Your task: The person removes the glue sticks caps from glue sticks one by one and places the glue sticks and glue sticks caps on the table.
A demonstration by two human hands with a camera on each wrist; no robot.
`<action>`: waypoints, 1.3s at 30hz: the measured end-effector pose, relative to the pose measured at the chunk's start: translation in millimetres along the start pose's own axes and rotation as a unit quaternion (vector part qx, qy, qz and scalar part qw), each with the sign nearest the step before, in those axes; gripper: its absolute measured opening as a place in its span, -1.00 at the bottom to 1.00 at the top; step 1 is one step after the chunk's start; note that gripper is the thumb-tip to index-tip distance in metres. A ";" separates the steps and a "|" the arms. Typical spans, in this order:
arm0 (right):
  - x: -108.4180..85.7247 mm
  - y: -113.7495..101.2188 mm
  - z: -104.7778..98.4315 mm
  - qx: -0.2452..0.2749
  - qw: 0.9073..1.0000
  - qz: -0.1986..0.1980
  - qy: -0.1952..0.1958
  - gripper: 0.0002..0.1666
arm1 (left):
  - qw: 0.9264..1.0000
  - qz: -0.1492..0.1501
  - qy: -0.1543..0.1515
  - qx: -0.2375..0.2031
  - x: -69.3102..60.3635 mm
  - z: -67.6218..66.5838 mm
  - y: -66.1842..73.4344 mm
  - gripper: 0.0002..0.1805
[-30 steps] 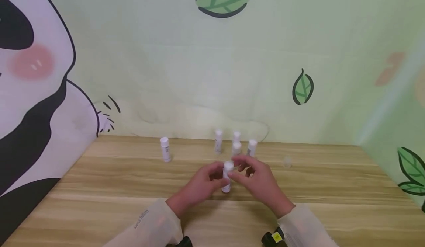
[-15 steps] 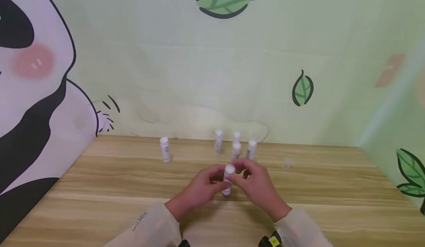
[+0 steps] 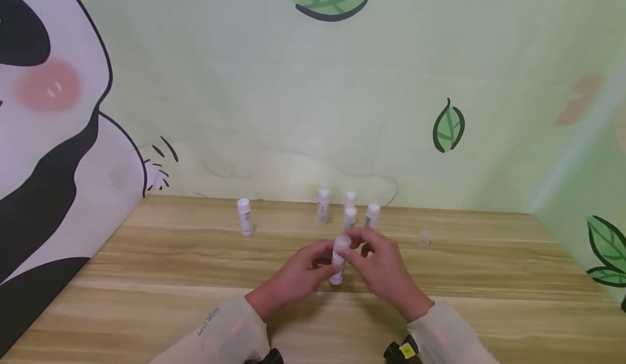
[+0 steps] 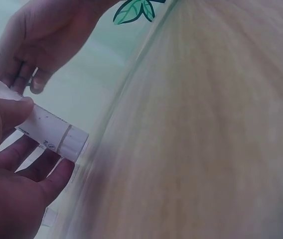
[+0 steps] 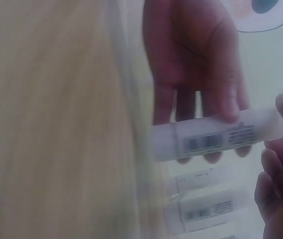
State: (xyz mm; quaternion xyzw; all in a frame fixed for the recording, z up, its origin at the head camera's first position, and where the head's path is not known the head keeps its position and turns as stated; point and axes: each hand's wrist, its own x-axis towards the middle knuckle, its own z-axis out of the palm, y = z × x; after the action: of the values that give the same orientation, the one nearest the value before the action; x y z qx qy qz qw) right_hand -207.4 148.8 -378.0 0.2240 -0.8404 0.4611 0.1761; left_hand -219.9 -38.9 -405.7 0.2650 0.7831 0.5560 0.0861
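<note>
Currently I have a white tube (image 3: 336, 273) between my two hands, nearly upright with a slight tilt; whether its base touches the bench (image 3: 479, 282), I can't tell. My left grip (image 3: 304, 269) holds its lower body, thumb and fingers curled round it, while my right grip (image 3: 383, 259) pinches its top end (image 3: 342, 240). Beyond both grips, I see four similar tubes (image 3: 323, 207) clustered upright. Another standing tube (image 3: 245, 218) is farther left, and a small translucent disc (image 3: 424, 238) lies right of my right grip.

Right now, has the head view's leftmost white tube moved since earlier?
No; the leftmost white tube keeps its place against the back edge of the wooden table.
</note>
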 end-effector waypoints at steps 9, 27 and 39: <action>1.9 -3.1 -1.4 0.027 0.999 0.008 0.016 -0.68 | 1.000 -0.002 -0.001 0.006 0.6 -2.5 -3.7 -0.59; 2.4 28.4 -17.1 -0.027 0.997 0.054 0.046 -0.65 | 0.997 -0.038 0.058 0.023 -7.2 -25.5 -15.7 -0.59; 2.6 62.7 -54.0 -0.115 0.985 0.124 0.039 -0.58 | 0.988 -0.071 0.137 0.028 -19.8 -65.5 -28.3 -0.59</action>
State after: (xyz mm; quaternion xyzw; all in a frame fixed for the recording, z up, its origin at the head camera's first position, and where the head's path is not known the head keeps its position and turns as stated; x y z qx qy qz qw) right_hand -238.6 224.0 -392.7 0.0783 -0.9017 0.3876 0.1749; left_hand -240.3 -109.9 -410.8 0.1323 0.8195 0.5575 0.0104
